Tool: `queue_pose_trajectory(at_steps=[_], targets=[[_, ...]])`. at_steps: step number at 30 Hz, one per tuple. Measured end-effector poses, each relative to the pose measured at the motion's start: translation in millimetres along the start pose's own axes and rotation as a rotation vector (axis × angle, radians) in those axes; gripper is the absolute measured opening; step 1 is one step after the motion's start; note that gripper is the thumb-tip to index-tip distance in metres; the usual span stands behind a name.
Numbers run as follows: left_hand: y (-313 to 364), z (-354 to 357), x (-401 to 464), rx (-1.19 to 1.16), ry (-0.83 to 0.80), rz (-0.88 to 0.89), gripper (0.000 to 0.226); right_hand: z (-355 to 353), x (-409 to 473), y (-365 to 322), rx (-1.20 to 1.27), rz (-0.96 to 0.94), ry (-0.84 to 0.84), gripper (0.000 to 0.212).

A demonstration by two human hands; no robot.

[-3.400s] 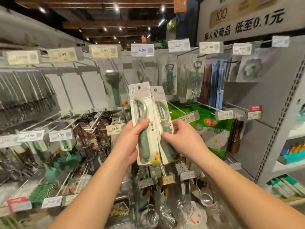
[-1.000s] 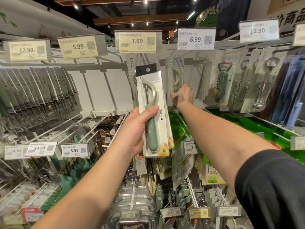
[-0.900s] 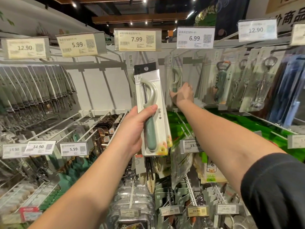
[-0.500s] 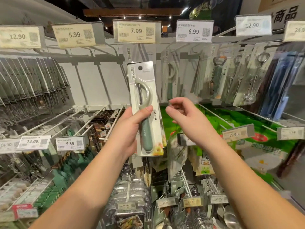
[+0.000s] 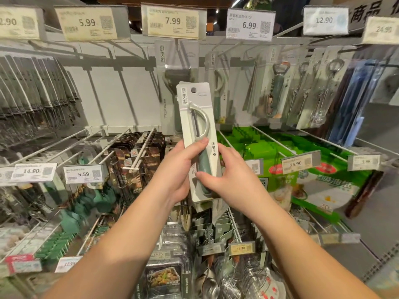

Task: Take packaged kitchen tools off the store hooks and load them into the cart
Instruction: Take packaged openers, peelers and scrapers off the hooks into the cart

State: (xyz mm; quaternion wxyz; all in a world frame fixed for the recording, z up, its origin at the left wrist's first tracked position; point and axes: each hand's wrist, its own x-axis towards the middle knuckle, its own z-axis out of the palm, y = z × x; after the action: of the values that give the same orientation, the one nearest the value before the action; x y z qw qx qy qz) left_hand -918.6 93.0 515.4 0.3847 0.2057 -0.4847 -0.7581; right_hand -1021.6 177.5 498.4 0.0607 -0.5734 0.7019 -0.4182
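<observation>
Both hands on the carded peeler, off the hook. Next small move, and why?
Probably lower the peeler pack away from the rack toward the cart, which is not in view. Left hand and right hand both grip it, and its hang hole is free of any hook.

A single head-worn wide-angle view faces forward and slightly down at a store rack (image 5: 121,91) of hooks close in front. Both forearms reach in from the bottom edge, and price tags (image 5: 172,21) line the top edge.
</observation>
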Motion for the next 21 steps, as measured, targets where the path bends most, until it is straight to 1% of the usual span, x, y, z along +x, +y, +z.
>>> queue_pose_trajectory(at_steps=[3, 6, 8, 10, 11, 14, 15, 17, 18, 20, 21], targets=[[1, 1, -3, 0.004, 0.002, -0.021, 0.013, 0, 1, 1, 0.060, 0.020, 0.010, 0.060], [2, 4, -6, 0.007, 0.016, -0.022, 0.024, 2, 2, 3, 0.134, 0.041, 0.019, 0.059], [2, 5, -7, 0.005, 0.031, -0.020, 0.027, 3, 3, 5, 0.214, 0.089, 0.019, 0.063], [2, 5, -7, 0.000, 0.050, -0.006, 0.026, 5, 3, 8, 0.274, 0.149, 0.035, 0.072], [3, 5, -8, -0.004, 0.054, 0.002, 0.026, 4, 2, 7, 0.291, 0.158, 0.041, 0.070], [3, 7, -9, -0.005, 0.046, 0.034, 0.027, 3, 3, 6, 0.304, 0.120, 0.076, 0.042], [3, 8, -10, 0.009, 0.047, 0.051, 0.027, 2, 4, 6, 0.295, 0.124, 0.082, 0.039], [5, 8, -9, 0.038, 0.055, 0.084, 0.027, -1, 8, 7, 0.257, 0.149, 0.080, 0.042], [5, 7, -7, 0.047, 0.056, 0.093, 0.028, -3, 9, 7, 0.233, 0.158, 0.067, 0.037], [7, 7, -5, 0.052, 0.054, 0.097, 0.029, -9, 14, 9, 0.185, 0.178, 0.045, 0.019], [8, 7, -5, 0.050, 0.048, 0.098, 0.027, -12, 16, 9, 0.171, 0.185, 0.045, 0.016]])
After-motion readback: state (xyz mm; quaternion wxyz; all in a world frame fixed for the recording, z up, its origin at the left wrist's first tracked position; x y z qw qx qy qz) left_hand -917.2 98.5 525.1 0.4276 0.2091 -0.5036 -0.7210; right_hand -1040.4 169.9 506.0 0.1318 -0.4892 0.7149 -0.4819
